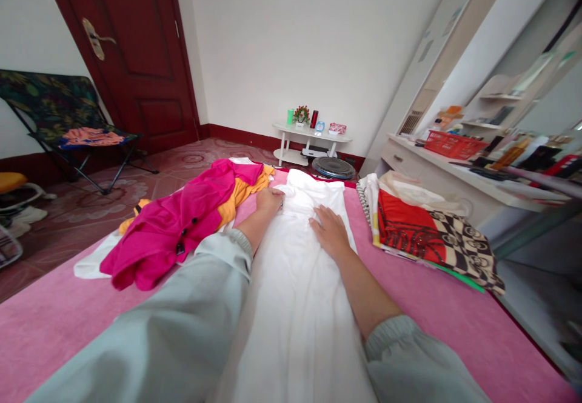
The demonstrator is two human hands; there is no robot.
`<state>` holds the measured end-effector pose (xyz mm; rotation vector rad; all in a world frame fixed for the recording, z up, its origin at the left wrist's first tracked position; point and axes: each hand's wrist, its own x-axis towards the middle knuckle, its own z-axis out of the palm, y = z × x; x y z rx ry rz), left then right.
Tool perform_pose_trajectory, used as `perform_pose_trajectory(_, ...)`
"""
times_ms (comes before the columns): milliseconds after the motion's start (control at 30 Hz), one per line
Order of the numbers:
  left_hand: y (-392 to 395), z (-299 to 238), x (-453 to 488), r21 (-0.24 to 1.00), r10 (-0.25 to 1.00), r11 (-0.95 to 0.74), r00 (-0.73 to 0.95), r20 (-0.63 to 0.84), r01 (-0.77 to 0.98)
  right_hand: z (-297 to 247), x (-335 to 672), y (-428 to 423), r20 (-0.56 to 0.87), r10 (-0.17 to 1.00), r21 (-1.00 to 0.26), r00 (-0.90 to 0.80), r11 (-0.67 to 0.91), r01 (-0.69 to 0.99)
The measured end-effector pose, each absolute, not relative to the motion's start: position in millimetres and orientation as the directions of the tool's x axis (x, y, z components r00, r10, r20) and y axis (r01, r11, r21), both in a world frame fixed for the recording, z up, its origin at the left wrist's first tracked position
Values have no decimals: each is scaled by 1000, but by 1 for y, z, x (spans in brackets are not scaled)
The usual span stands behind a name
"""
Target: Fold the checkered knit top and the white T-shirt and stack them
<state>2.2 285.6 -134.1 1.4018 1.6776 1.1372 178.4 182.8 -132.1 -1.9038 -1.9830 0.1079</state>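
Observation:
A long white dress (pixel 304 294) lies lengthwise down the middle of the bed, gathered at a waist seam near its far end. At its left edge by that seam, my left hand (pixel 270 199) has its fingers curled in on the cloth; the fingertips are partly hidden. My right hand (pixel 331 231) rests palm down on the right part of the dress, fingers apart. Just left of my left forearm is a magenta garment (pixel 182 221) with dark buttons. Orange cloth (pixel 234 203) and white cloth show from under it.
Folded clothes (pixel 409 227) are stacked at the bed's right side. Pink bedding (pixel 386 306) covers the bed. Beyond its foot stand a low white table (pixel 286 130) and a round dark object (pixel 334 168). A dresser with a red basket (pixel 454 144) is at right, a folding chair (pixel 50 106) at left.

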Motion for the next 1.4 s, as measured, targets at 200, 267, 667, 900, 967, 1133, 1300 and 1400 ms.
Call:
perform_pose_trajectory(200, 291, -136, 4, 899, 972, 40, -226, 67, 436, -133, 179, 183, 216, 976, -322, -1, 73, 944)
perform_pose_trajectory(267, 291, -137, 3, 895, 971, 36, -228, 74, 444, -133, 178, 183, 222, 975, -323, -2, 75, 943)
perform_pose_trajectory(667, 283, -135, -4, 916, 967, 37, -246, 68, 400, -131, 178, 182, 218, 976, -327, 2, 71, 942)
perform_pose_trajectory(900, 281, -131, -1, 919, 977, 4, -198, 81, 393, -132, 179, 183, 228, 974, -327, -3, 79, 942)
perform_pose_trajectory(967, 282, -131, 0, 919, 979, 1, -189, 80, 395, -132, 179, 183, 225, 974, -325, -1, 76, 942)
perform_pose_trajectory(1133, 287, -134, 2, 909, 976, 0, -198, 91, 416, -132, 179, 183, 217, 976, -330, 3, 71, 941)
perform_pose_trajectory(1300, 294, -138, 1, 897, 968, 15, -231, 97, 443, -131, 178, 182, 215, 977, -318, 3, 67, 946)
perform_pose_trajectory(1400, 293, -139, 1, 901, 965, 29, -247, 88, 433, -130, 178, 182, 226, 974, -306, -2, 73, 949)
